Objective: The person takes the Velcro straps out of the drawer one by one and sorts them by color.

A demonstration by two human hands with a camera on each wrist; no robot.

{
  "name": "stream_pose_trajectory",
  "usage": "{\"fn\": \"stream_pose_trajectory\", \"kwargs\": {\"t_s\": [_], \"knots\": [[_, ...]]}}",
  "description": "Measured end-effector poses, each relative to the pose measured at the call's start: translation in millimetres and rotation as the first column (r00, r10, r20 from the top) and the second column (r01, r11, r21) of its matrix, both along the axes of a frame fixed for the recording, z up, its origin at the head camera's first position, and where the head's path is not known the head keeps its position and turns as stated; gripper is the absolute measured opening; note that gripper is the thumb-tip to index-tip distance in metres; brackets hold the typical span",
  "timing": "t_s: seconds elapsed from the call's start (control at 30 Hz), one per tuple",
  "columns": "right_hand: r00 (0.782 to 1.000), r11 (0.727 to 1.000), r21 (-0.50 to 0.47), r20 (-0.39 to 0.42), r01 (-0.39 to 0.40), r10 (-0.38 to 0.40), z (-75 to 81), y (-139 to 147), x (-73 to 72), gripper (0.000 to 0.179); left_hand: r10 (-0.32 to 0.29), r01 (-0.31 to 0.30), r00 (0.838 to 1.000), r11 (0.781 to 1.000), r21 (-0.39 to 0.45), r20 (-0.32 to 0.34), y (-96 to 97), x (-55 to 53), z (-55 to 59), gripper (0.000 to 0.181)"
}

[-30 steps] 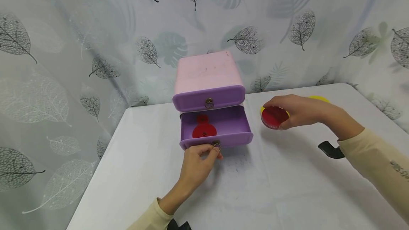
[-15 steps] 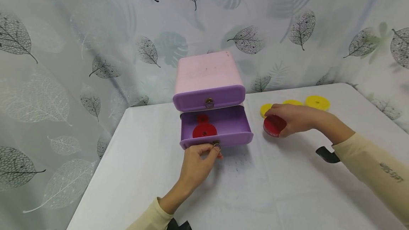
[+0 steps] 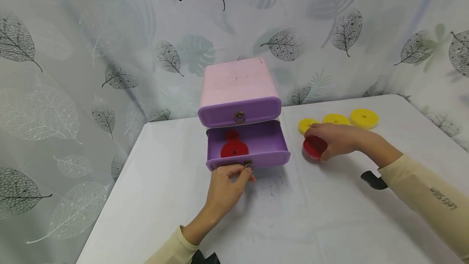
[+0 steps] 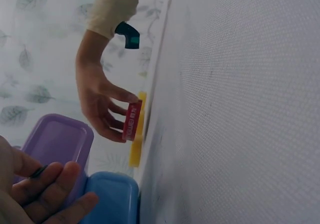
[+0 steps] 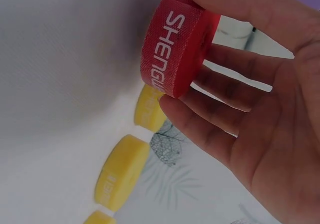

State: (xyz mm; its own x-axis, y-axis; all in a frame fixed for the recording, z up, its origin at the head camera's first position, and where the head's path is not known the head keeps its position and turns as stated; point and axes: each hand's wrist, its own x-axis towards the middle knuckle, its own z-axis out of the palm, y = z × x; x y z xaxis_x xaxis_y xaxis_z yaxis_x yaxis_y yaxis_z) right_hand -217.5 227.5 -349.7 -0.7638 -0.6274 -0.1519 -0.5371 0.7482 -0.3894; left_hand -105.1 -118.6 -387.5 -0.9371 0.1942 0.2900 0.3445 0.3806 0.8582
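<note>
My left hand [image 3: 225, 190] pinches the small metal ring pull [image 3: 248, 168] of the purple lower drawer [image 3: 269, 160], which stands pulled out. Inside lie a larger red roll [image 3: 234, 148] and a smaller red roll [image 3: 231, 135]. To the right of the drawers, my right hand [image 3: 340, 137] grips a red roll of fabric tape [image 3: 314, 148] by its edge, low at the tabletop. White lettering runs round that tape's side [image 5: 167, 46] in the right wrist view, where thumb and fingers span it. Right behind it, a small yellow roll [image 3: 307, 125] is partly covered by my fingers.
Two larger yellow rolls, a middle one [image 3: 336, 119] and a right one [image 3: 364, 118], continue the row toward the back right. Above the pulled-out drawer is a shut purple drawer [image 3: 220, 116] in the pink cabinet [image 3: 238, 80]. A blue box [image 4: 112, 196] shows in the left wrist view.
My right hand has brought the red roll of tape down and slightly toward me, uncovering more of the yellow rolls. The left hand and drawer stay put.
</note>
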Motion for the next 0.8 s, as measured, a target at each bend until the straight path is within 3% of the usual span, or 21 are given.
{"fn": "stream_pose_trajectory", "kwargs": {"t_s": [0.8], "knots": [[0.998,0.998,0.055,0.051,0.039,-0.041,-16.0,0,-3.5,0.071,0.003,-0.003,1.000,1.000,-0.006,-0.014,-0.5,-0.9,-0.3,0.025]]}}
